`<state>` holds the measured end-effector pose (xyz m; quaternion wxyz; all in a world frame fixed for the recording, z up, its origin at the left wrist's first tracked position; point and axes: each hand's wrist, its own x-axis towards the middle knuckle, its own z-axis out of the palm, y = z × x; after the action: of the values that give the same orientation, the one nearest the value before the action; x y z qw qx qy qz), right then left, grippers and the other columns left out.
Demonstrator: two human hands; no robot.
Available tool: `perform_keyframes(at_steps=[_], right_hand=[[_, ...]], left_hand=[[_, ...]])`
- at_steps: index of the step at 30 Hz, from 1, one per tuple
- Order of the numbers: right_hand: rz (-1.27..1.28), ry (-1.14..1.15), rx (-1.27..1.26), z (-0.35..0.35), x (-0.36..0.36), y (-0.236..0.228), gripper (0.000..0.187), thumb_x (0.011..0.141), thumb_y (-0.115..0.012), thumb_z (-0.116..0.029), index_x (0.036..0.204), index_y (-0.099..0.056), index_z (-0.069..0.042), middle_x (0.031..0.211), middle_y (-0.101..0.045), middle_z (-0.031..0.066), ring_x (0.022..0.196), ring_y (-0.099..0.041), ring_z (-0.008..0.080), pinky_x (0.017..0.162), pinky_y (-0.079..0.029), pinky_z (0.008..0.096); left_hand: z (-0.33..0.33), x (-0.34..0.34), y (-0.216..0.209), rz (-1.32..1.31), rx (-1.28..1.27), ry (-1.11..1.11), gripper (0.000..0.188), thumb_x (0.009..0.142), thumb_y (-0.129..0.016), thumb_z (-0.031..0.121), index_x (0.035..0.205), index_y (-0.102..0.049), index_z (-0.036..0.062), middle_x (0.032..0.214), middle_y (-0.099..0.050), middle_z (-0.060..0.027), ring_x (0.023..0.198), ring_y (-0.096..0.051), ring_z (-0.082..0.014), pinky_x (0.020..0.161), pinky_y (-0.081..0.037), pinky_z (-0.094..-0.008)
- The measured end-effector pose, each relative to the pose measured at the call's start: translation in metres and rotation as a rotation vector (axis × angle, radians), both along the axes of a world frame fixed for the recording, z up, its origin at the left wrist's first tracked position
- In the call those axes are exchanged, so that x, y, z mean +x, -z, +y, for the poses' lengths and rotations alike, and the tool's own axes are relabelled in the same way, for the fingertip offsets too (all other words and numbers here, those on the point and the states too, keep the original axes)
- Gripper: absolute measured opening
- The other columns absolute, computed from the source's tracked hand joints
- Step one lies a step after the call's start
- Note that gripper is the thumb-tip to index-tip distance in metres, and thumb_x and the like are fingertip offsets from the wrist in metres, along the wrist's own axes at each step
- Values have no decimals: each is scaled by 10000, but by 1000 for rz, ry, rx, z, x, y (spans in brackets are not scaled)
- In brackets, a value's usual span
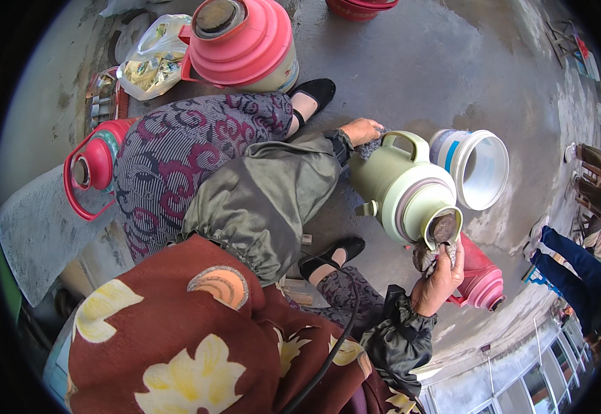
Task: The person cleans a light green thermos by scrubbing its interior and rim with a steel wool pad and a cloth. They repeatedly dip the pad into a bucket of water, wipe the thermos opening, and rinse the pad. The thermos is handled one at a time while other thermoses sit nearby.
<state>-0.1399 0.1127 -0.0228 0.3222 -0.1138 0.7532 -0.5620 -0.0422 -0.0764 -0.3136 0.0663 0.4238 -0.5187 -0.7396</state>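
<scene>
Pale green, the flask (388,190) leaned; the left hand (360,132) gripped a grey pad (369,148) against it, the right hand (439,283) a cloth (422,258).

Clock centred on green flask (393,183): reach barred at 3 o'clock by white bucket (491,181), just beside; near 4:30 by red flask (484,276); at 5 by right hand (439,283); at 9 by left sleeve (266,190); at 11 by left hand (361,131). Passage offered from 12 to 1 over grey floor (424,79), bounded farther off, toward 11:30, by red basin (364,8).
</scene>
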Motion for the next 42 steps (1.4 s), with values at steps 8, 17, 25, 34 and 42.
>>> perform_keyframes(at_steps=[8,17,25,34,42], right_hand=[[-11,-32,-62,-1,-3,5,309,866,-531,17,1173,-560,45,955,-630,53,766,-586,95,674,-481,238],[-34,-101,-74,1,-8,8,332,866,-538,19,1198,-550,30,955,-627,43,783,-587,91,686,-490,237],[21,-85,-6,5,-11,12,325,880,-537,10,1204,-543,24,949,-626,35,740,-579,86,627,-478,232],[60,-52,30,-2,-5,4,343,855,-534,41,1197,-553,38,988,-621,53,811,-587,101,727,-479,239],[10,-70,-58,-3,-8,8,326,863,-523,2,1187,-556,25,844,-610,21,633,-546,80,521,-447,222]], left_hand=[[-7,6,-99,-157,-301,144,381,753,-662,202,1116,-660,86,1026,-672,-152,920,-650,-283,829,-505,-342],[2,10,-121,-22,-252,-327,422,684,-790,173,1025,-585,33,991,-615,-124,952,-595,-211,811,-493,-340],[-11,-19,-81,-375,-425,-50,525,627,-802,278,986,-517,24,942,-614,-160,954,-598,-322,814,-473,-391],[2,-12,-74,-465,-487,46,428,701,-730,189,1036,-514,33,1055,-592,-198,1013,-575,-363,850,-473,-424],[27,17,-131,-158,-353,-292,284,713,-740,172,981,-696,87,946,-677,-163,905,-646,-287,826,-487,-352]])
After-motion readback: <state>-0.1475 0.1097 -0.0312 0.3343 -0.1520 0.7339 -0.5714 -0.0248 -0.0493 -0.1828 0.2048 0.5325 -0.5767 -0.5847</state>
